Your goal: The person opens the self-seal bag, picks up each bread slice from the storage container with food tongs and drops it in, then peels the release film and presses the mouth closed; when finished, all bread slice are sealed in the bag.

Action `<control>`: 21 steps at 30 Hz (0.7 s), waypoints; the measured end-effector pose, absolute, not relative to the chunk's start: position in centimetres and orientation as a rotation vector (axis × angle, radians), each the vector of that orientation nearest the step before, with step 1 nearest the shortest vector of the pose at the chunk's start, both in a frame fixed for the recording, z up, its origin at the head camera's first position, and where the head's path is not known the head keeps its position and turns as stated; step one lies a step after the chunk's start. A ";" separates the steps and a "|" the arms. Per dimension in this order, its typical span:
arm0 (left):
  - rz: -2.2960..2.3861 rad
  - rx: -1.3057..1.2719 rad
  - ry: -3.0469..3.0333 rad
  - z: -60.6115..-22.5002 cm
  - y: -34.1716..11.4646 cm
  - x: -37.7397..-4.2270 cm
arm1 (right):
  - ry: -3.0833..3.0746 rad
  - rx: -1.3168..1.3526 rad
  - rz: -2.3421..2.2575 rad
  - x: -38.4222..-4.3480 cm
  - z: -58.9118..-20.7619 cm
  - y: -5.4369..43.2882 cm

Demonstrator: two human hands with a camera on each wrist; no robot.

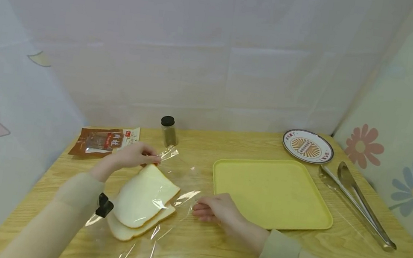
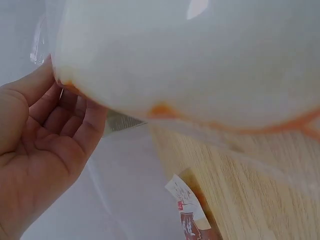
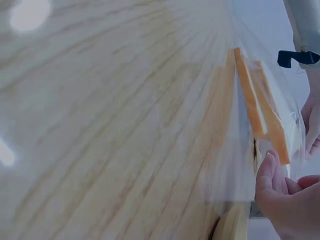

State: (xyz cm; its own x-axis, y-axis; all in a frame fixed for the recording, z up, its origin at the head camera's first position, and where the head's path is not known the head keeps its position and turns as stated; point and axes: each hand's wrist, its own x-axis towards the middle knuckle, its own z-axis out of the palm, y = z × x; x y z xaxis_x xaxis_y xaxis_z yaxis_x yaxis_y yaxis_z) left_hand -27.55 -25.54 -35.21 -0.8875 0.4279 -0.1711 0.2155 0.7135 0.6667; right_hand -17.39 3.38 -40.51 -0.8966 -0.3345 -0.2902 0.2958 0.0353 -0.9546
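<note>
Two white bread slices (image 1: 147, 199) with brown crusts lie overlapped inside a clear plastic bag (image 1: 153, 247), the upper one tilted up at its far corner. At that corner my left hand (image 1: 135, 154) grips the bagged bread, thumb on one face and fingers behind, as the left wrist view shows at the crust (image 2: 162, 111). My right hand (image 1: 217, 210) is at the bag's right side, pinching its clear film between thumb and fingers. In the right wrist view that hand (image 3: 287, 200) is close to the crust edges (image 3: 260, 105); the exact contact is hard to see.
A yellow tray (image 1: 269, 188) lies just right of my right hand. Metal tongs (image 1: 359, 204) and a white patterned plate (image 1: 306, 146) are farther right. Behind the bread stand a black-capped spice jar (image 1: 169, 132) and a flat brown packet (image 1: 100, 141). Cloth walls enclose the table.
</note>
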 end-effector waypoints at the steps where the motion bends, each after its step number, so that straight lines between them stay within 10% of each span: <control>1: 0.975 0.502 2.606 -35.1 -25.7 -27.4 | 1.885 -0.041 -1.929 -17.6 -40.5 3.5; 21: 1.362 0.326 2.645 -33.4 -27.0 -23.4 | 1.877 -0.013 -2.308 -19.9 -37.7 4.7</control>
